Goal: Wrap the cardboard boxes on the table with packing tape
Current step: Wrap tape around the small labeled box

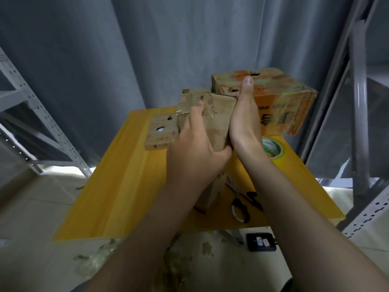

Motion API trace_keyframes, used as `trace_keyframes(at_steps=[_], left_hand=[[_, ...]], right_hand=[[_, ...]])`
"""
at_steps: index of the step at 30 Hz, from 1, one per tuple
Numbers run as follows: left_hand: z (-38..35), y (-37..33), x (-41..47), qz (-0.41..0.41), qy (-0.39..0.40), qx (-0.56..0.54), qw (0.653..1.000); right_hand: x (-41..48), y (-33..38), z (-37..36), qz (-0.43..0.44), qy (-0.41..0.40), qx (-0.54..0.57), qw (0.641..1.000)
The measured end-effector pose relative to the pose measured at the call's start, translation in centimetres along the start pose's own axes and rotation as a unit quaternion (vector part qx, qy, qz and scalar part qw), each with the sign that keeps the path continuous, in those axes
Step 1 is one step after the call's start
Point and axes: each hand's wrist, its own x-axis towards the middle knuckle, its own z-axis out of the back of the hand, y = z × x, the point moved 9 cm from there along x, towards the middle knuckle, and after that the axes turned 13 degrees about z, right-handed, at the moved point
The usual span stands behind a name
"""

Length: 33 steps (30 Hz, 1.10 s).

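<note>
A tall brown cardboard box stands upright in the middle of the yellow table. My left hand grips its left face, thumb hooked over the near edge. My right hand lies flat against its right side with straight fingers and the thumb pointing up. Clear tape shines on the box's upper left. A roll of packing tape lies on the table just right of my right wrist. A big orange taped box sits behind, a small flat box to the left.
Black-handled scissors lie on the table near my right forearm. Another taped brown box stands behind the held one. Metal shelving flanks both sides, grey curtain behind. A black device and tape scraps lie on the floor.
</note>
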Motion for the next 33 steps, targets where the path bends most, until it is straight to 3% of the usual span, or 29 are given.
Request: trace_keyframes(at_steps=[5,11,18,22,25,29,33], left_hand=[[-0.1,1.0,0.4,-0.002,0.049,-0.059,0.997],[-0.3,2.6,0.9,0.012,0.094,-0.151,0.984],[-0.4,3.3,1.3,0.020,0.135,-0.259,0.956],[-0.3,3.6,1.8,0.021,0.145,-0.272,0.951],[-0.3,3.9,2.3,0.041,0.168,-0.315,0.933],[-1.1,4.5,2.9,0.071,0.206,-0.349,0.911],[0.0,4.8,3.2,0.062,0.085,-0.236,0.966]], right_hand=[[0.3,0.4,2.0,0.091,-0.072,-0.058,0.992],[0.9,0.5,3.4,0.182,-0.122,-0.040,0.975],[2.1,0.6,3.6,0.226,-0.094,0.059,0.968],[2.2,0.0,3.3,0.195,-0.089,0.069,0.974],[2.2,-0.9,3.0,0.119,-0.086,0.074,0.986],[1.6,-2.9,0.7,-0.020,0.018,0.108,0.994],[1.0,-2.1,0.3,-0.027,0.034,0.045,0.998]])
